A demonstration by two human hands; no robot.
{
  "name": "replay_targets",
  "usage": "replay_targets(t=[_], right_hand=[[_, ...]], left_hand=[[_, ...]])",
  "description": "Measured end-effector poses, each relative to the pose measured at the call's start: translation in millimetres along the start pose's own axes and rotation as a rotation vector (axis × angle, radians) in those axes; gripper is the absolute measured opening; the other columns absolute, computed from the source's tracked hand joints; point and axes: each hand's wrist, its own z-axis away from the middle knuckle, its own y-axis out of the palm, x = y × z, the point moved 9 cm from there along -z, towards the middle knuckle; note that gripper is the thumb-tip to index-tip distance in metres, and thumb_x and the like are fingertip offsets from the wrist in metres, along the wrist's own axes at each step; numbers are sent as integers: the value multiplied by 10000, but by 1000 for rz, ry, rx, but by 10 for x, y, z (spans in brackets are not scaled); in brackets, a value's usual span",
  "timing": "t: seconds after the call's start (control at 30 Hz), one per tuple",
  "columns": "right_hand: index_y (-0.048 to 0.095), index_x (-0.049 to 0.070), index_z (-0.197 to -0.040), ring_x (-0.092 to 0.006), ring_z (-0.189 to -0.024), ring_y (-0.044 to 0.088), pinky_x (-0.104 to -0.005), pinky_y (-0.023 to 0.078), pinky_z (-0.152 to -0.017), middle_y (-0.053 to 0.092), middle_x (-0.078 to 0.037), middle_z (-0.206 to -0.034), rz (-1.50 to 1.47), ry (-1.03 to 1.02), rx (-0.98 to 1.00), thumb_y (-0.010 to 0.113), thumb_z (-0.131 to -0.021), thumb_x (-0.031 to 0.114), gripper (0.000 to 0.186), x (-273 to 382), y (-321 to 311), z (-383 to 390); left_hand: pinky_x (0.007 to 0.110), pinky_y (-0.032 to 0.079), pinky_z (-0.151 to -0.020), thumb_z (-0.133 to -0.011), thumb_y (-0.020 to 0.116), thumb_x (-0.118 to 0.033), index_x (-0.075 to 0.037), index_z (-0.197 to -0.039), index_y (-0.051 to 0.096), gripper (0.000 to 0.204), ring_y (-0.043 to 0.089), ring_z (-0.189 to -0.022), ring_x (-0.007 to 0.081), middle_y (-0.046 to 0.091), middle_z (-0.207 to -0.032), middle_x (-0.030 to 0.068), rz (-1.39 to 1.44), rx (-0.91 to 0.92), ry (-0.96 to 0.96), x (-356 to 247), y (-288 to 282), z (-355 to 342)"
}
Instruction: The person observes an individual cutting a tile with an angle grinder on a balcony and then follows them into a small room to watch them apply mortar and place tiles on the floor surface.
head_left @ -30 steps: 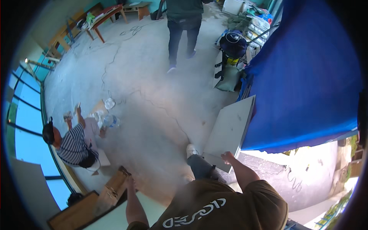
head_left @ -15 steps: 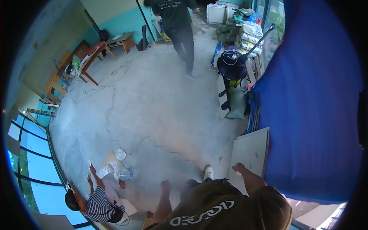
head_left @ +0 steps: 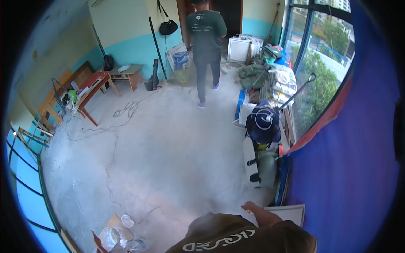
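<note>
My right hand (head_left: 248, 207) hangs in front of my body with its fingers loosely curled in, and I see nothing in it. Just to its right, a pale flat panel (head_left: 291, 214) leans by the blue sheet (head_left: 341, 181); whether the hand touches it, I cannot tell. My left hand is out of sight. At the lower left, a co-worker's forearm (head_left: 98, 243) shows at the edge, beside a brown board (head_left: 116, 223) bearing a clear, crinkled plastic-looking thing (head_left: 110, 237). A clear plastic container (head_left: 136, 245) lies next to it.
A person (head_left: 205, 38) stands far ahead near the dark doorway. Cables (head_left: 110, 185) trail across the concrete floor. Along the right side are sacks (head_left: 283, 82), a dark backpack (head_left: 263, 126) and a green bag (head_left: 267, 168). A red-topped table (head_left: 93, 82) stands left.
My view has tilted up, showing more doorway and windows. My left hand and most of the striped-shirted co-worker have left the picture. The person ahead has stepped farther away.
</note>
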Motion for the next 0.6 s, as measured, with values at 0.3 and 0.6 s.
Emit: replay_targets(t=[0.3,0.6], right_hand=[[632,-22,-690,-259,-565,643,-361,536,-556,651,-139,-662,-670,202,-325,546,-814,358,409,84,-1285,-719],[636,-6,-673,-271,-532,606,-408,495,-510,638,-144,-647,-529,240,15,551,-823,359,403,1266,-2836,-2516]], left_hand=[[284,463,-544,-843,597,-390,-52,-992,547,374,558,-650,133,590,-785,52,567,-252,403,-4300,-4157,-2037],[288,463,-518,-844,615,-356,-91,-959,600,289,579,-658,117,615,-791,28,544,-206,498,-5696,-5066,-3155]])
